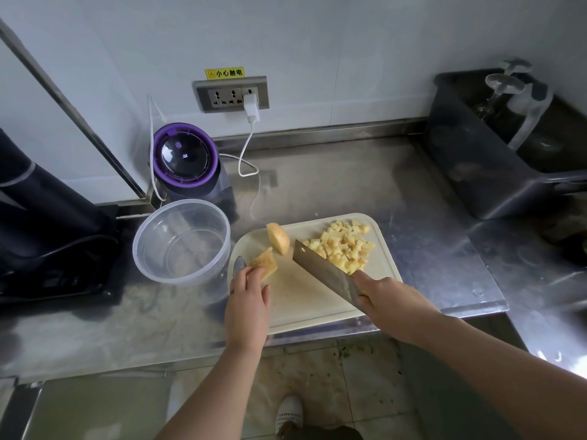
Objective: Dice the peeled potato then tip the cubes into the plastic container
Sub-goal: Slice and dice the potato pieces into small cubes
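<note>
We are looking down into a kitchen, and a working one rather than a homely one. A stainless-steel counter [365,185] is running along a plain white wall [317,42], its steel lip turning up at the back. A cutting board [305,300] is carrying diced potato [344,246], with a cleaver [320,268] slanting across it. A socket strip [230,95] is wearing a yellow warning sticker [224,73], a purple-lidded appliance [185,155] is standing below it, and a grey tub [476,173] is holding upturned glasses [505,85].

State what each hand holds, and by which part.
The left hand holds a sliced potato piece by its near end. The right hand holds the cleaver at its handle end, hidden inside the grip.
</note>
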Available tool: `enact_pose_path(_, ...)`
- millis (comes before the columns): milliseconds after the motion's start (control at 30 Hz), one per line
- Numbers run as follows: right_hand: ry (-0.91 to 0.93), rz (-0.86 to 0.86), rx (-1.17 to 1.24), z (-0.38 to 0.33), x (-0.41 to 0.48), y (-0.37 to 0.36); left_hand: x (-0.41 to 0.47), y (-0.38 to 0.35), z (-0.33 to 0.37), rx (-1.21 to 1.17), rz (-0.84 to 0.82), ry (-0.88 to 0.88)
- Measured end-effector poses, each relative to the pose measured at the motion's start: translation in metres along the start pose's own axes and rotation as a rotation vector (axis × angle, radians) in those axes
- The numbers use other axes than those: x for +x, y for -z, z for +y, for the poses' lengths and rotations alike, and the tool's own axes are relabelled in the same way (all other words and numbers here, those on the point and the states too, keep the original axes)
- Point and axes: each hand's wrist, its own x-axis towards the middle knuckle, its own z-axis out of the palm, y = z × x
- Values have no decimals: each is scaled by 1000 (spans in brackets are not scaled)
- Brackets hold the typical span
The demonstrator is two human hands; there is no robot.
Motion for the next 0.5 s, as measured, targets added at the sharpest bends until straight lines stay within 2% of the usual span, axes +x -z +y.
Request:
enact_pose_path(167,1,0,-8,2,-2,0,4,-2,6,8,11,70)
enact_pose_path(500,-1,6,6,1,-4,-2,3,-2,-7,26,16,-38)
